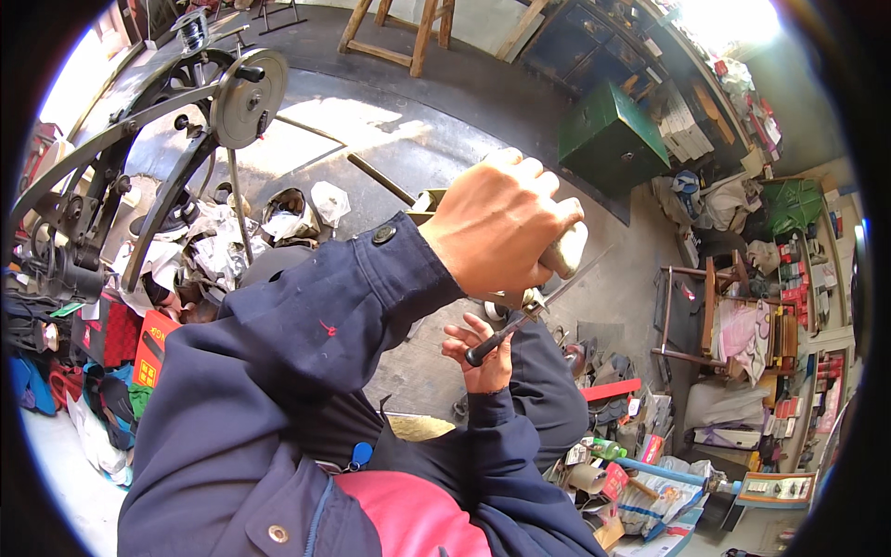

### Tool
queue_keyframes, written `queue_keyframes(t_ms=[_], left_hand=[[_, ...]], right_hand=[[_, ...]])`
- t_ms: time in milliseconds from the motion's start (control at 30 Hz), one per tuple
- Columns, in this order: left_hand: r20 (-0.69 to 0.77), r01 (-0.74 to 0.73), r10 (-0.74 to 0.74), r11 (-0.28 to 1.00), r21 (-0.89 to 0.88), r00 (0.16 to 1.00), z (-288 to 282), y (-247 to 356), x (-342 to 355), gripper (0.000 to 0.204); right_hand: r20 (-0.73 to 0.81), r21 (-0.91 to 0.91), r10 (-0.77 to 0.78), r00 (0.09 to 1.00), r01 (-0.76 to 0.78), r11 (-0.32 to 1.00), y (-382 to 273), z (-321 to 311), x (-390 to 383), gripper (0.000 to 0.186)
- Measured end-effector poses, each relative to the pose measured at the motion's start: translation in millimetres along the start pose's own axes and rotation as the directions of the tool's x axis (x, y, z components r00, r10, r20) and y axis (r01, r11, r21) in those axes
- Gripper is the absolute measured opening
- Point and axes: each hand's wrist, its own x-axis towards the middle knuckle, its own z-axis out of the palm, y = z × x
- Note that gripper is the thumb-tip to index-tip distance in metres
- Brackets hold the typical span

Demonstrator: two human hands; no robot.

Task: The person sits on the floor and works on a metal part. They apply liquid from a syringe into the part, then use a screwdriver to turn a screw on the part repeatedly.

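My left hand [501, 227] is raised in the middle of the view, closed in a fist around a pale cream-coloured block [568, 251]. Just below it, my right hand [478, 357] grips the black handle of a thin metal-bladed tool [520, 320]. The blade runs up and to the right, beneath the pale block and close to it. I cannot tell whether blade and block touch. Both forearms are in dark blue sleeves.
A black stitching machine with a large metal wheel [246, 97] stands at the upper left, with rags and shoes under it. A green metal box [608, 139] sits upper right. A wooden chair [715, 320], shelves and cluttered tools fill the right side.
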Motion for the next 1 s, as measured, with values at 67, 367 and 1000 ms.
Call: queue_keyframes(t_ms=[67, 367, 1000], left_hand=[[-0.027, 0.006, -0.006, 1.000, 0.006, 1.000, 0.6, 0.1, 0.6, 0.039], [-0.013, 0.009, -0.009, 1.000, 0.007, 1.000, -2.6, -2.5, 1.7, 0.040], [-0.028, -0.008, 0.008, 1.000, 0.002, 1.000, 5.0, 3.2, 3.2, 0.038]], right_hand=[[0.035, 0.021, -0.058, 0.998, 0.057, 0.998, 3.3, 2.8, -5.3, 0.084], [-0.121, -0.468, -0.445, 0.888, 0.344, 0.814, -19.9, 94.2, -88.1, 0.077], [-0.051, -0.674, -0.615, 0.787, 0.427, 0.603, -180.5, -17.3, 165.1, 0.026]])
